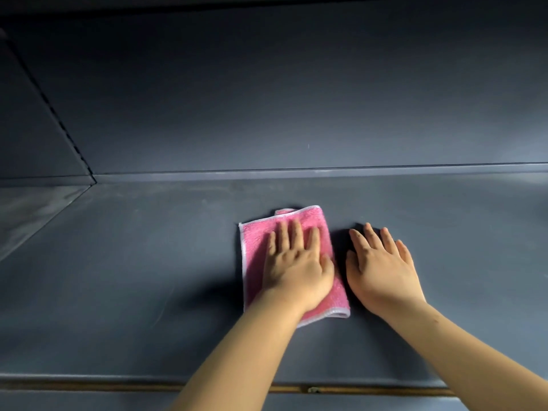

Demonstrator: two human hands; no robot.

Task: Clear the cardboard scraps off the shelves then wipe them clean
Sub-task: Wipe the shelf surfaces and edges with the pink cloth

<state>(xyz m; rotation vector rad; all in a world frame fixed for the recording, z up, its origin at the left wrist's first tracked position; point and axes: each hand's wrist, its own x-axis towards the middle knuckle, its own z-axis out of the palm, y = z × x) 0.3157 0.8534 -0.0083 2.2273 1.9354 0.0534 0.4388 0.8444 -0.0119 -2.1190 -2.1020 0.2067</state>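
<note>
We have the pink cloth [255,241] lying folded near the middle of the dark grey shelf [133,277], and our left hand [296,262] rests on top of it, its grip spread flat with straight fingers pressing the fabric down, not pinching it. Our right hand [382,268] sits just beside the cloth at its 3 o'clock, palm down on the bare metal, its grip likewise spread and holding nothing; it appears to be bracing us. No cardboard scraps show anywhere on this shelf, so we judge the clearing part done here and the wiping under way. How much of the surface has been wiped is hard to say: a pale, dusty haze shows along the rear edge at 12 o'clock, where the shelf meets the back panel [296,99], and more of it lies toward 9 and 10 o'clock near the slotted upright [63,129]. The strip toward 6 o'clock by the front lip [89,381] looks darker and more even, though we cannot tell if that is cleaning or only shadow. We would reckon the rear edge and the far left corner are left to do. No other shelves are in view, so we cannot judge them.
</note>
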